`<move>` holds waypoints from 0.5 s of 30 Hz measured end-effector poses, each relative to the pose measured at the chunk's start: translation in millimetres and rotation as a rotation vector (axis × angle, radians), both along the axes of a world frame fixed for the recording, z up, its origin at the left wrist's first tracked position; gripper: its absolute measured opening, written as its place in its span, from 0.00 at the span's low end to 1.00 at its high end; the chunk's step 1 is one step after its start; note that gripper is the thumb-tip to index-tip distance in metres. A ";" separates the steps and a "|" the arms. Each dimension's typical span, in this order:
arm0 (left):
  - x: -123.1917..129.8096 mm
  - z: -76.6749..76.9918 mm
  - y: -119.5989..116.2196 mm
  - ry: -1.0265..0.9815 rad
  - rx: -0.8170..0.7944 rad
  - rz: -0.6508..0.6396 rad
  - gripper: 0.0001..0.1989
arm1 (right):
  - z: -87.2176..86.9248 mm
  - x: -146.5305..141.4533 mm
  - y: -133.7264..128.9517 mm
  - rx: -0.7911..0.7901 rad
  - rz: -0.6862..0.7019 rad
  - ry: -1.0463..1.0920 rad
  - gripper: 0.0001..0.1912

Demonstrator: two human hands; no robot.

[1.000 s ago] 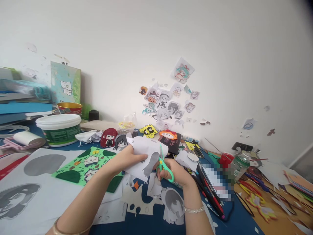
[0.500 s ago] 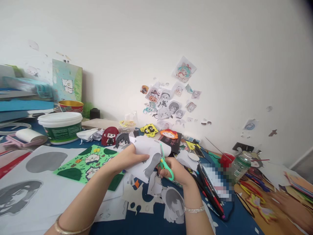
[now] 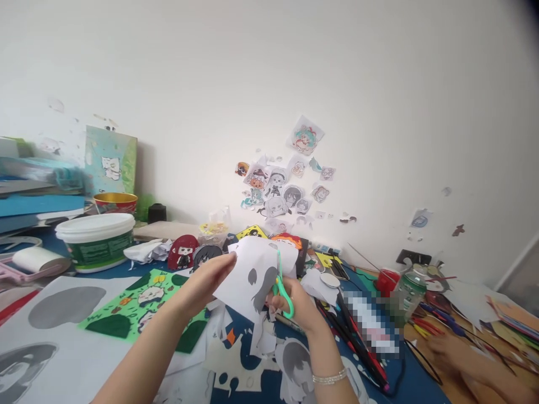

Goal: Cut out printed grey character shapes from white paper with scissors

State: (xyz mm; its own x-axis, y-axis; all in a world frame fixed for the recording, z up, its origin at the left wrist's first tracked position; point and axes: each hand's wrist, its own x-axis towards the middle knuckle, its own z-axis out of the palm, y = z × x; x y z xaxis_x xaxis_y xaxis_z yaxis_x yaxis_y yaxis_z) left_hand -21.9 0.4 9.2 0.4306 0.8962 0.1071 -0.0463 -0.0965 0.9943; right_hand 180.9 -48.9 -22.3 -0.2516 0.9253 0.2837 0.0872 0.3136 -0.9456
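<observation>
My left hand [image 3: 213, 280] grips the left edge of a white sheet of paper [image 3: 238, 280] printed with grey hair shapes; its fingers are partly hidden behind the sheet. My right hand [image 3: 295, 303] holds mint-green scissors [image 3: 285, 297], fingers in the loops. The blades point up and away, against the paper along the grey hair shape. Below the hands lie a cut-out grey-haired head [image 3: 295, 362] and a beige paper scrap [image 3: 240, 376] with holes. A green drawing [image 3: 126, 306] with white cats lies left of my left forearm.
A white-lidded tub [image 3: 96, 241] stands at the left. Pens [image 3: 357, 342] lie right of my right forearm. Farther right are a glass jar [image 3: 412, 286], a red cup [image 3: 385, 283] and another person's hand [image 3: 458, 356]. Paper cut-outs [image 3: 275, 207] are stuck on the wall.
The view has tilted up slightly. My left thumb has shifted from the paper's face toward its left edge, uncovering another grey shape. The other person's hand has moved left.
</observation>
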 end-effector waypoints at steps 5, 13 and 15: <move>5.4 3.1 -5.7 0.158 0.262 -0.160 0.15 | -4.7 -9.1 5.2 0.037 -0.017 0.061 0.24; 41.3 -30.2 -8.9 0.276 0.562 -0.082 0.14 | -7.1 -14.7 8.9 0.104 -0.116 -0.016 0.22; 48.7 -37.6 -16.9 0.269 0.463 0.005 0.18 | -5.9 -18.2 7.8 0.094 -0.147 -0.043 0.20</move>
State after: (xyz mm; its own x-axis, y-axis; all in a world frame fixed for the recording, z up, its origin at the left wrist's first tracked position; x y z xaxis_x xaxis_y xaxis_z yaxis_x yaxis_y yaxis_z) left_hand 26.8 -16.5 -28.4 0.4929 0.7837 0.3780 0.2060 -0.5273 0.8243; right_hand 162.7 -41.1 -28.2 -0.1298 0.9228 0.3627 0.1784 0.3815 -0.9070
